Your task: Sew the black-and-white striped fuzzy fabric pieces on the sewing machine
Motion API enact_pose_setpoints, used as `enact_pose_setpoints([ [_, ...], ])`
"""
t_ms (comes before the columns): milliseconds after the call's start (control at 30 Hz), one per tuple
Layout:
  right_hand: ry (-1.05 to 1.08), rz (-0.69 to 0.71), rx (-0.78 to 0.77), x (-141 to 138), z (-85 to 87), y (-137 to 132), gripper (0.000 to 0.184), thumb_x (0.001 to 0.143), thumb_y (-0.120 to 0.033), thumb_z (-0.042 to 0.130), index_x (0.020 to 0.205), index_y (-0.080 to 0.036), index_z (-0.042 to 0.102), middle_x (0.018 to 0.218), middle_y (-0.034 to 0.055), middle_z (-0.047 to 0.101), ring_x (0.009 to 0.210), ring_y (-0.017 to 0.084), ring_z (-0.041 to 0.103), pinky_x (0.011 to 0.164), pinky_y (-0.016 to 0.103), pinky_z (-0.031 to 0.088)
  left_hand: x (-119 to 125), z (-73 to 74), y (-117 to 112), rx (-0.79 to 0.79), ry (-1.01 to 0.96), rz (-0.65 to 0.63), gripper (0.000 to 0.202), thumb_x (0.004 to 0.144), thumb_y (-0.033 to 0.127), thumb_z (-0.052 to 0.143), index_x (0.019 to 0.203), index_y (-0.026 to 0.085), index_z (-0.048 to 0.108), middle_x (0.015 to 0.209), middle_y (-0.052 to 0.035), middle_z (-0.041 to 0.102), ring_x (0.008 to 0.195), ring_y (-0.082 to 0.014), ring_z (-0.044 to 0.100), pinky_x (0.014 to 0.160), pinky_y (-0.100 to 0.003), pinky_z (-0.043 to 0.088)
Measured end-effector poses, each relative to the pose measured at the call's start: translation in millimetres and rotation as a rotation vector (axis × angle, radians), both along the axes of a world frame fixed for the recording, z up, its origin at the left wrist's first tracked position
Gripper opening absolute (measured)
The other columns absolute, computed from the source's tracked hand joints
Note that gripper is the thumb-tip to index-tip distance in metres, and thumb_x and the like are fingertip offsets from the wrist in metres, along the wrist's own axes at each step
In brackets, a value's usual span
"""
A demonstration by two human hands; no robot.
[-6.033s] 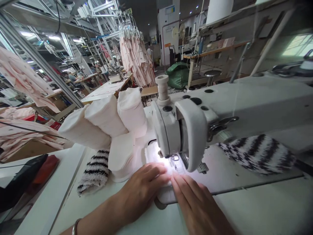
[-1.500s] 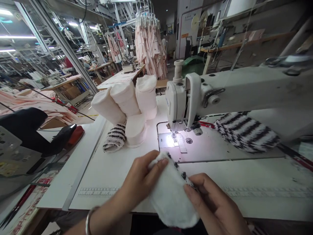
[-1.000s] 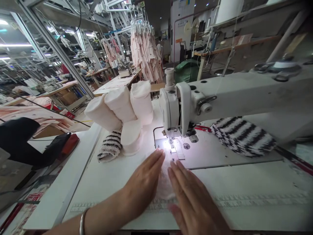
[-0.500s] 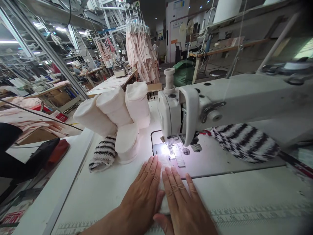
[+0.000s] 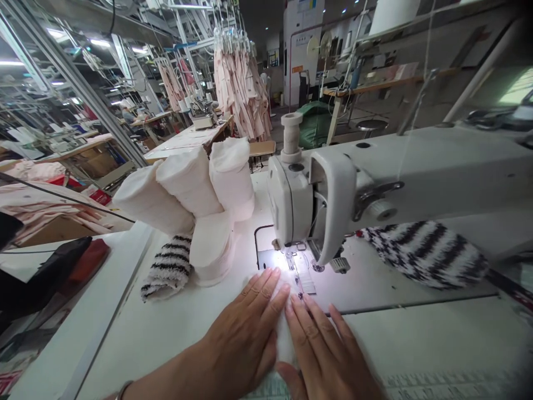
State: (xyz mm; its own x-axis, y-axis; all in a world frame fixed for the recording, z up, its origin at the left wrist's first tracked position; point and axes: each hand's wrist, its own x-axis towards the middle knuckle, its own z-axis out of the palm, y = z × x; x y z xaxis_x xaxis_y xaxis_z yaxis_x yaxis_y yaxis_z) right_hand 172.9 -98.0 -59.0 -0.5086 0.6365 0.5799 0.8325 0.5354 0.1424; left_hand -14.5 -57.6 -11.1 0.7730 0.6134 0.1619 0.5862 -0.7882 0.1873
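A small piece of white fabric (image 5: 285, 339) lies on the table in front of the sewing machine (image 5: 293, 200), its far end close to the lit presser foot (image 5: 290, 260). My left hand (image 5: 245, 328) rests flat along the fabric's left side, fingers stretched toward the needle area. On its right side lies my right hand (image 5: 328, 350), also flat, with its fingers out and somewhat spread. Both hands cover much of the fabric, so its full outline is hidden.
Left of the machine stand several white fabric bundles (image 5: 189, 183), beside a striped black-and-white fuzzy piece (image 5: 169, 266). Another striped fuzzy piece (image 5: 425, 253) lies under the machine arm. A printed ruler (image 5: 441, 383) runs along the near table edge. Pink garments (image 5: 239, 89) hang behind.
My left hand's index finger has spread away from the others over the fabric. My right hand sits slightly further right and nearer. The camera view has shifted a little.
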Motion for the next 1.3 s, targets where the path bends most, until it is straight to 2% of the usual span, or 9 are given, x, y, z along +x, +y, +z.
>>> enact_pose_setpoints([
  [100,0.041,-0.020,-0.010,-2,1.0,7,0.057,0.090,-0.051,0.044,0.122,-0.005,0.057,0.127,0.0161,0.058,0.120,0.030,0.050,0.099,0.048,0.035,0,3.0,10,-0.043,0.036,-0.017,0.064,0.085,0.015,0.041,0.145,0.005,0.019,0.151,-0.0201,0.026,0.143,-0.0300,0.015,0.114,-0.051,0.026],
  [233,0.024,-0.045,-0.052,-5,3.4,14,0.052,0.091,-0.046,0.044,0.122,-0.005,0.057,0.127,0.0169,0.058,0.120,0.030,0.050,0.100,0.049,0.033,1,4.2,22,-0.051,-0.030,-0.032,0.064,0.085,0.014,0.041,0.144,0.007,0.018,0.148,-0.0217,0.031,0.141,-0.0318,0.020,0.111,-0.055,0.028],
  [400,-0.008,-0.078,-0.091,-7,8.0,18,0.048,0.091,-0.039,0.044,0.124,-0.007,0.055,0.132,0.0156,0.054,0.123,0.032,0.047,0.100,0.052,0.031,5,2.6,32,-0.113,-0.046,-0.024,0.061,0.086,0.017,0.038,0.144,0.010,0.020,0.148,-0.0205,0.031,0.141,-0.0334,0.020,0.111,-0.057,0.027],
  [600,0.023,-0.113,-0.134,-10,14.4,22,0.042,0.094,-0.033,0.039,0.124,-0.008,0.056,0.132,0.0127,0.055,0.124,0.031,0.045,0.101,0.053,0.031,8,1.4,39,-0.111,-0.152,-0.034,0.055,0.090,0.023,0.036,0.142,0.014,0.022,0.142,-0.0189,0.040,0.136,-0.0348,0.030,0.108,-0.061,0.028],
  [900,0.116,-0.124,-0.127,-11,17.6,24,0.041,0.094,-0.029,0.036,0.120,-0.008,0.060,0.127,0.0109,0.059,0.116,0.030,0.053,0.097,0.049,0.035,10,3.1,37,-0.101,-0.028,0.004,0.056,0.085,0.018,0.036,0.138,0.002,0.029,0.143,-0.0240,0.037,0.139,-0.0361,0.023,0.110,-0.059,0.026],
  [1067,0.161,-0.107,-0.122,-6,17.8,19,0.041,0.093,-0.028,0.040,0.123,-0.008,0.058,0.131,0.0090,0.056,0.122,0.029,0.048,0.099,0.045,0.035,10,4.4,35,-0.001,-0.044,-0.031,0.055,0.085,0.015,0.036,0.138,-0.001,0.028,0.140,-0.0264,0.040,0.138,-0.0364,0.026,0.108,-0.061,0.030],
  [1200,0.109,-0.030,-0.084,5,12.3,6,0.041,0.092,-0.030,0.045,0.124,-0.008,0.057,0.131,0.0098,0.057,0.123,0.027,0.047,0.101,0.041,0.035,5,7.9,25,0.083,-0.035,-0.044,0.049,0.090,0.010,0.037,0.138,0.001,0.030,0.141,-0.0243,0.039,0.139,-0.0315,0.026,0.109,-0.053,0.036],
  [1300,0.087,0.002,-0.056,6,6.4,-4,0.039,0.093,-0.029,0.046,0.124,-0.008,0.057,0.128,0.0107,0.059,0.119,0.027,0.050,0.101,0.042,0.035,0,10.1,18,0.070,-0.025,-0.093,0.045,0.094,0.011,0.040,0.138,0.003,0.033,0.140,-0.0199,0.043,0.139,-0.0265,0.027,0.112,-0.046,0.036],
])
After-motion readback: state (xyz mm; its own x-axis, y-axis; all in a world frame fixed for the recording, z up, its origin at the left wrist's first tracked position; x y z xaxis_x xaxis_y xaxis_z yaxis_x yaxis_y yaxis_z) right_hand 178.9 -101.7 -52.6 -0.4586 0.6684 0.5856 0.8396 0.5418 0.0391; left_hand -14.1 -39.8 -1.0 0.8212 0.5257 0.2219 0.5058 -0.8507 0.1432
